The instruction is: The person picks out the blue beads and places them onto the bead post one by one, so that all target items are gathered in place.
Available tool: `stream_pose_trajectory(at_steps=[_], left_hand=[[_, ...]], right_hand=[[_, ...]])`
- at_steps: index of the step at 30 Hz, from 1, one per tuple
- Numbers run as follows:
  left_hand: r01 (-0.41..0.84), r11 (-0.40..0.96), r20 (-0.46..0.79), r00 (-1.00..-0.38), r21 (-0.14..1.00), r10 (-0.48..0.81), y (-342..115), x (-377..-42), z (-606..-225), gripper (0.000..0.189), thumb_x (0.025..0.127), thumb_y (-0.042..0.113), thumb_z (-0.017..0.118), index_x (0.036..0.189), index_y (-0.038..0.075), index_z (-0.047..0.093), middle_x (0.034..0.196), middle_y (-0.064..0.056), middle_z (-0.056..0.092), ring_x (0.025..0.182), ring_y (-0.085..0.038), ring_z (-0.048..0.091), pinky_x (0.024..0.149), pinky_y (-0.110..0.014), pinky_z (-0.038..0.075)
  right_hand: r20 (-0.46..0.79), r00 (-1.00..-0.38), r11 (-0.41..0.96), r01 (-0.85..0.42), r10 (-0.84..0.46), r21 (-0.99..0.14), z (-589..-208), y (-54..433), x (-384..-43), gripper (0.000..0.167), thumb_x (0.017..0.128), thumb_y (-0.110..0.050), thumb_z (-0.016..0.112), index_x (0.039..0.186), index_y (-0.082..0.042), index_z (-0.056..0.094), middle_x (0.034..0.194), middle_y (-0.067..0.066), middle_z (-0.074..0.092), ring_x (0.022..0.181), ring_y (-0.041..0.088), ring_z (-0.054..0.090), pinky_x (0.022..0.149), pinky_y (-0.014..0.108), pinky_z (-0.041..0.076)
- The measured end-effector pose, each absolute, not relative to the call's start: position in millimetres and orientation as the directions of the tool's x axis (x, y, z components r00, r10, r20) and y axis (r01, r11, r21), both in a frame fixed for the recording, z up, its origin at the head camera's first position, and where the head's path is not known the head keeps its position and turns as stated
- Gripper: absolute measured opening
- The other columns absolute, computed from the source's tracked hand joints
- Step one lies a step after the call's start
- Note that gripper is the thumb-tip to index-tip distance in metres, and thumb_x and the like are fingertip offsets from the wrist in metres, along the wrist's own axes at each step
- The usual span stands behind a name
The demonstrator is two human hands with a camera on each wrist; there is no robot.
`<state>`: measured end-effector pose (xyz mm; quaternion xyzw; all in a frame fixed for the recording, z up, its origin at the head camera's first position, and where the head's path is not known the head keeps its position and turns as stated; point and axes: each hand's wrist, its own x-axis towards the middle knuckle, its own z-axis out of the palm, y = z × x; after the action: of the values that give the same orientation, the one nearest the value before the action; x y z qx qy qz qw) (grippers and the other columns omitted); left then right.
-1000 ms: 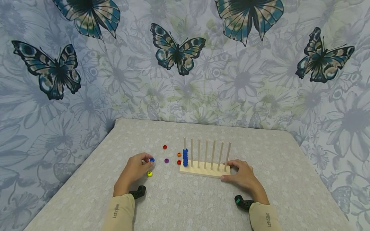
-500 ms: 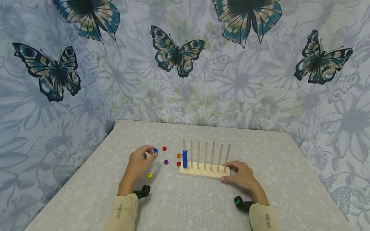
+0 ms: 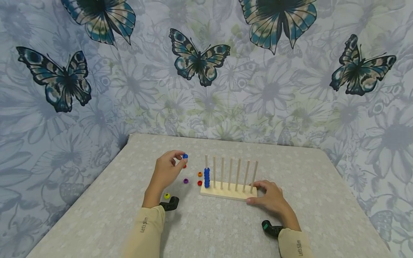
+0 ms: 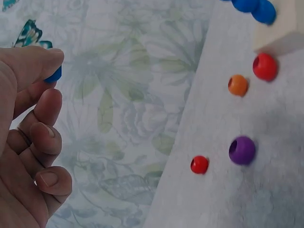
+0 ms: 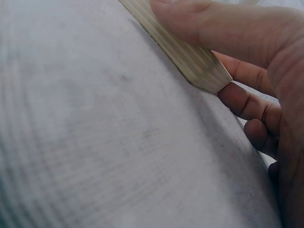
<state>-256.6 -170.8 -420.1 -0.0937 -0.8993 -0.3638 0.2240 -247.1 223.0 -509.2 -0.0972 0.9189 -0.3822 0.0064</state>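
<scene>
Between thumb and forefinger my left hand (image 3: 167, 170) pinches a blue bead (image 3: 185, 156), raised above the table to the left of the pegs. In the left wrist view the thumb covers most of that bead (image 4: 55, 75). A wooden peg rack (image 3: 226, 192) stands upright on the table, with several thin pegs in a row. Several blue beads (image 3: 207, 178) are stacked on its leftmost peg; the other pegs are bare. My right hand (image 3: 271, 195) grips the right end of the rack's base (image 5: 190, 61), thumb on the near side and fingers behind.
Loose beads lie left of the rack: an orange bead (image 3: 200, 174), a red bead (image 3: 199, 183), a purple bead (image 3: 185, 181) and a yellow bead (image 3: 166, 196). Another red bead (image 4: 199, 165) is partly hidden by the left hand in the head view. A butterfly-patterned wall (image 3: 206, 107) rises behind the table.
My left hand has lifted the blue bead off the table area near the yellow bead and carried it up and rightward. The right hand and the rack have stayed in place.
</scene>
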Motion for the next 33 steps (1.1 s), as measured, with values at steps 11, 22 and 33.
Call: stream_pose_trajectory(at_steps=[11,22,33], left_hand=[[0.378,0.7,0.519,-0.854,0.606,0.012,-151.0,-266.0,-411.8,0.026,0.095,0.03,0.071,0.117,0.016,0.07,0.096,0.001,0.066,0.068,-0.016,0.049,0.061,-0.03,0.044],[0.465,0.682,0.609,-0.792,0.564,0.036,-141.6,-270.7,-402.1,0.025,0.093,0.026,0.073,0.115,0.015,0.072,0.094,0.0,0.066,0.064,-0.013,0.047,0.058,-0.028,0.042],[0.509,0.663,0.641,-0.766,0.549,0.058,-129.8,-267.1,-393.7,0.025,0.093,0.027,0.073,0.116,0.016,0.072,0.093,0.001,0.065,0.068,-0.013,0.047,0.059,-0.028,0.041]], right_hand=[[0.056,-0.983,0.691,-0.164,-0.176,-0.704,-512.2,223.9,-247.7,0.068,0.066,-0.056,0.089,0.122,-0.023,0.068,0.127,0.0,0.065,0.124,0.026,0.048,0.106,0.053,0.024],[0.057,-0.981,0.69,-0.169,-0.183,-0.704,-509.7,222.8,-247.4,0.067,0.066,-0.056,0.089,0.122,-0.025,0.068,0.129,0.0,0.064,0.124,0.027,0.048,0.108,0.056,0.026],[0.06,-0.981,0.688,-0.174,-0.187,-0.704,-510.8,223.8,-247.4,0.066,0.066,-0.056,0.089,0.121,-0.025,0.069,0.126,0.0,0.065,0.124,0.027,0.048,0.107,0.054,0.024]])
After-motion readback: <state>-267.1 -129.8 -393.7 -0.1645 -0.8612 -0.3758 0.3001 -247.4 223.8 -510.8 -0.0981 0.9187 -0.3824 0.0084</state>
